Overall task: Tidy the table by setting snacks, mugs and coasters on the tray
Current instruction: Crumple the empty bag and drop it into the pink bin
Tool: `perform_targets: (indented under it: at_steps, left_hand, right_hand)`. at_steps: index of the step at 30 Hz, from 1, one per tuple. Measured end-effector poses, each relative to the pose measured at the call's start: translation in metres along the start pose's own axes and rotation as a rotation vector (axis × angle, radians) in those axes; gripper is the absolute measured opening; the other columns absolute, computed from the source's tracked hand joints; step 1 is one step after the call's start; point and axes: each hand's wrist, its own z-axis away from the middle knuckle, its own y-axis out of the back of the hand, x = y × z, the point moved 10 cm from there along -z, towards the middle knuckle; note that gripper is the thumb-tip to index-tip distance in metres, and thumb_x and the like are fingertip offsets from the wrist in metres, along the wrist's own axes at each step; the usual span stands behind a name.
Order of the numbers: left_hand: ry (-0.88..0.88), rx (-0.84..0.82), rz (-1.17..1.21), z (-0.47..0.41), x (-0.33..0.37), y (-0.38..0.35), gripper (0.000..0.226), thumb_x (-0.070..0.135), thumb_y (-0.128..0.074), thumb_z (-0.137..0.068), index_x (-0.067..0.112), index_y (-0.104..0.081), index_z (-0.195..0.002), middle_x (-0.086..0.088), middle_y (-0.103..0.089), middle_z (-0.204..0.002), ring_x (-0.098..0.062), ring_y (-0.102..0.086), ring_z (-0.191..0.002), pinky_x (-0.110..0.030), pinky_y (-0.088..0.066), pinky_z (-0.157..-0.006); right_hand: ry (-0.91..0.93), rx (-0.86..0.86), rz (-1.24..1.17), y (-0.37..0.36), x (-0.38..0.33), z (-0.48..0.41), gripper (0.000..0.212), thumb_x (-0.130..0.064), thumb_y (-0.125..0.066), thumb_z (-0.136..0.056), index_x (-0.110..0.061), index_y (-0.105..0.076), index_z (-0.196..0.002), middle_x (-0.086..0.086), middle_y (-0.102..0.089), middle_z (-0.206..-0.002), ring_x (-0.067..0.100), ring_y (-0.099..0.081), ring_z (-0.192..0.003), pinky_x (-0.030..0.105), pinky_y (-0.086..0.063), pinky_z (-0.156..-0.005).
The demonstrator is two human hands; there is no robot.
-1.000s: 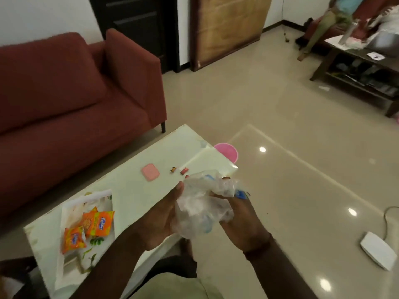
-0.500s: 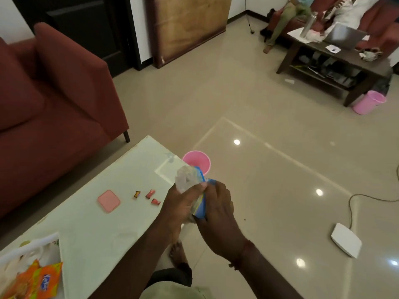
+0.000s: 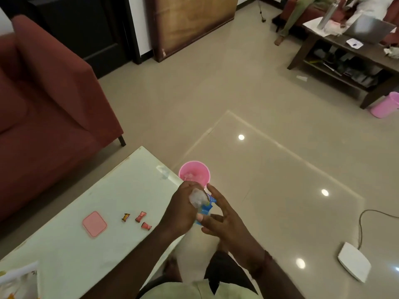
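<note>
So what we've got here is our left hand [image 3: 180,209] wrapped around a crumpled clear plastic wrapper with a blue printed part [image 3: 201,202], fingers [image 3: 190,186] curled shut on it, with the clear bunched end poking up out of the fist and the blue bit sticking out toward the right. Our right hand [image 3: 223,221] is right beside it with its fingers [image 3: 212,193] spread apart and loose, one fingertip touching or nearly touching the blue edge, honestly we can't tell which. The wrapper sits up in the air just past the corner of the pale green glossy bench [image 3: 71,247], and directly in front of and a bit above a round pink plastic bin [image 3: 194,173] standing on the floor at that corner. We can't read what's printed on the blue part, and most of the wrapper is buried inside the fist. On the bench there's a flat pink rounded-square coaster [image 3: 94,224], and near it three small wrapped candies, one brownish orange [image 3: 125,217] and two red [image 3: 140,216] [image 3: 146,225], all lying apart from each other. The white patterned tray [image 3: 20,275] is cut off at the bottom left corner, only a rim and a blurry bit of it showing, so whatever's on it is hard to make out.
</note>
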Motion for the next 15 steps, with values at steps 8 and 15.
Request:
perform_targets:
  at_steps: [8,15]
  left_hand:
    - [0.170,-0.094,0.306,-0.091,-0.017,-0.067,0.066,0.006,-0.060,-0.085,0.053,-0.034,-0.122,0.008,-0.036,-0.139,-0.015,-0.044,-0.129,-0.032,-0.051,-0.099]
    - [0.384,-0.227,0.494,-0.176,-0.081,-0.100,0.053,0.031,-0.059,-0.083,0.058,-0.044,-0.126,0.023,-0.050,-0.135,-0.005,-0.048,-0.127,-0.031,-0.046,-0.105]
  right_hand:
    - [-0.185,0.026,-0.223,0.083,0.004,-0.099,0.036,-0.025,-0.071,-0.084,-0.019,-0.068,-0.119,0.008,-0.073,-0.112,0.027,-0.071,-0.103,0.037,-0.059,-0.083]
    - [-0.299,-0.022,0.001,0.152,0.051,-0.211,0.022,0.000,-0.055,-0.095,-0.013,-0.072,-0.102,0.006,-0.076,-0.095,0.020,-0.073,-0.084,0.025,-0.058,-0.069]
